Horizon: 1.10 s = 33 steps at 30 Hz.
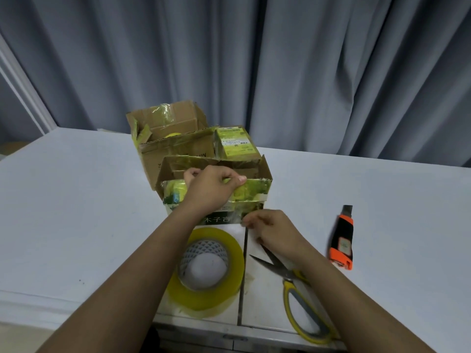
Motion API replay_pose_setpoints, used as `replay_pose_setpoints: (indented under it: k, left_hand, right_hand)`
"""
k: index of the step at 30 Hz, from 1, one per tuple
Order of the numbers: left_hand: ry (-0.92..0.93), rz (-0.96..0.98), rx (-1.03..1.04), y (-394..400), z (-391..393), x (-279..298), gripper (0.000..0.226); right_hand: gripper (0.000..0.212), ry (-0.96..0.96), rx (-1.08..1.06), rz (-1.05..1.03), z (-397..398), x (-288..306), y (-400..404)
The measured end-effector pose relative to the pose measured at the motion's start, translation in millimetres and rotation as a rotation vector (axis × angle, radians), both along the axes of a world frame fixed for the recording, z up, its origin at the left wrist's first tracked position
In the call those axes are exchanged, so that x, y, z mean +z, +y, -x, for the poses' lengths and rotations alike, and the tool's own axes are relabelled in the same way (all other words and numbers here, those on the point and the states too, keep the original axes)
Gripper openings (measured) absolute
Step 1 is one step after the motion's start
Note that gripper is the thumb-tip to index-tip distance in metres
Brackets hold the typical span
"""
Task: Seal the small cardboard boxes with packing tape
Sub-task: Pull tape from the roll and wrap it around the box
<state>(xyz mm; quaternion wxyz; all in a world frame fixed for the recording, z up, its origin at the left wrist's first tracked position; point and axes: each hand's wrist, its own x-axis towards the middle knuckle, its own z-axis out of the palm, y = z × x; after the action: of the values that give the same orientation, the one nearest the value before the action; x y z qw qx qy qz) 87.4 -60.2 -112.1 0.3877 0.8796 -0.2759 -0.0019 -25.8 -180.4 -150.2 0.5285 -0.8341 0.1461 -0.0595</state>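
Observation:
A small cardboard box (254,192), open at the top and wrapped in old yellowish tape, stands at the middle of the table. My left hand (211,188) grips the top edge of its near flap, fingers curled over the rim. My right hand (267,226) pinches a strip of clear tape (235,217) against the box's front face, low down. A big roll of yellow packing tape (206,270) lies flat just in front of the box. Scissors (293,281) with yellow handles lie to its right, partly under my right forearm.
A larger open cardboard box (175,149) stands behind, with a small sealed box (235,143) at its right. An orange and black utility knife (342,240) lies on the right of the white table (76,212). Grey curtains hang behind.

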Motion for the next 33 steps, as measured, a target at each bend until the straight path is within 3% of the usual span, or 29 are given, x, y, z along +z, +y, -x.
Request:
replay_pose_setpoints:
  k: [4, 7, 11, 13, 16, 18, 22, 25, 27, 33]
  left_hand:
    - [-0.039, 0.006, -0.001, 0.2, 1.4, -2.3, 0.024]
    - [-0.097, -0.044, 0.011, -0.7, 1.3, 0.6, 0.025]
    - [-0.115, -0.075, -0.009, 1.8, 5.8, 5.2, 0.016]
    - [-0.114, -0.071, 0.000, 3.0, 7.3, 8.6, 0.011]
    - [-0.107, -0.070, 0.037, 3.0, 13.7, 10.8, 0.056]
    - [-0.223, -0.026, 0.088, 4.0, 21.6, 9.0, 0.067]
    - [-0.745, -0.026, 0.211, 10.4, 34.6, 2.9, 0.048]
    - [-1.027, -0.049, 0.126, 12.7, 35.0, -0.6, 0.018]
    - [-1.065, -0.090, 0.053, 14.3, 35.5, -4.4, 0.013]
    - [-0.969, -0.157, -0.016, 14.6, 34.7, -6.5, 0.026]
  right_hand:
    - [0.034, -0.262, -0.126, 0.135, 5.4, 11.0, -8.5]
    - [0.013, -0.449, -0.217, 0.374, 7.7, 26.8, -16.1]
    - [0.034, -0.274, -0.141, 0.731, -2.5, 24.9, -19.7]
    - [0.026, -0.264, -0.153, 0.726, -8.3, 24.0, -18.6]
    - [0.017, -0.269, -0.170, 0.645, -13.6, 23.5, -21.5]
    - [0.016, -0.257, -0.177, 0.629, -15.3, 24.4, -23.3]
    - [0.019, -0.222, -0.193, 0.625, -16.9, 26.4, -22.9]
    - [0.018, -0.210, -0.200, 0.609, -17.7, 28.4, -21.7]
    - [0.016, -0.211, -0.201, 0.603, -16.5, 28.3, -21.3]
    - [0.014, -0.233, -0.203, 0.570, -15.0, 28.1, -20.8]
